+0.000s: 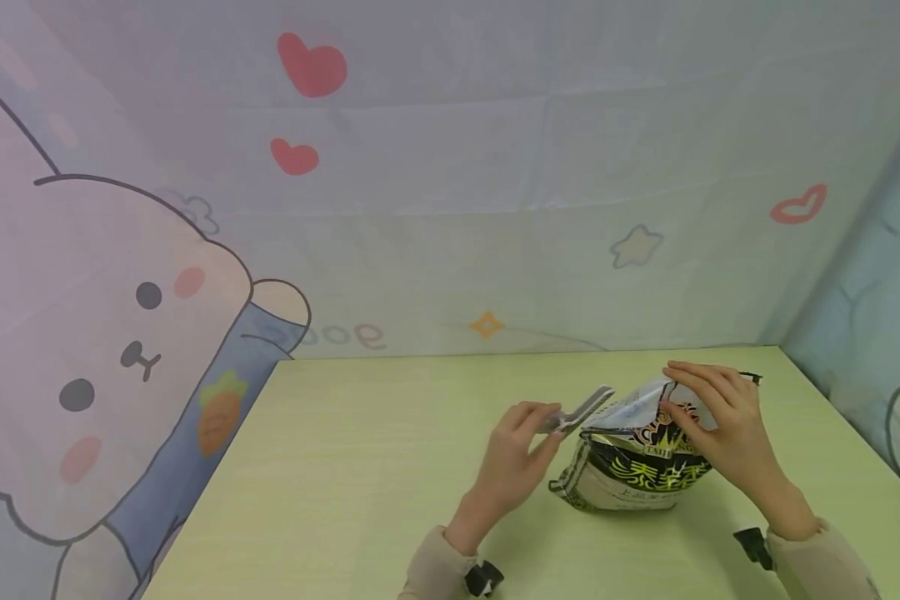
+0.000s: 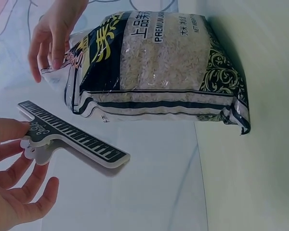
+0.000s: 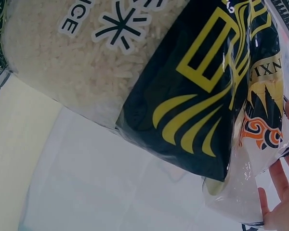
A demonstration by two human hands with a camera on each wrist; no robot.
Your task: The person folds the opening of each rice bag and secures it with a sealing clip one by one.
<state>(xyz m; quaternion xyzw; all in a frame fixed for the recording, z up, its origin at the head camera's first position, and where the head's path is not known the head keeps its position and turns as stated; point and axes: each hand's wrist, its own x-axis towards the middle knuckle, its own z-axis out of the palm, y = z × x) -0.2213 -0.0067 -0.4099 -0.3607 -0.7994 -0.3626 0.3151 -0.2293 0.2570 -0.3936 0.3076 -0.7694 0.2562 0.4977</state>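
Note:
A bag of rice (image 1: 637, 479), clear plastic with black and yellow print, stands on the table at the right. Its top is folded over, and my right hand (image 1: 738, 429) grips that folded top between thumb and fingers. My left hand (image 1: 512, 457) pinches a large spring clip (image 2: 77, 135) by its handles, left of the bag. Piano keys in black and white decorate the clip's long bar. In the left wrist view the clip is apart from the bag. At the right wrist view's edge, fingers (image 3: 284, 202) of the right hand touch the bag's clear top.
The pale yellow-green table (image 1: 345, 467) runs up to a printed cloth backdrop (image 1: 450, 167) at the back. Cloth also hangs along the right side. A cartoon animal (image 1: 120, 333) is printed on the cloth at the left.

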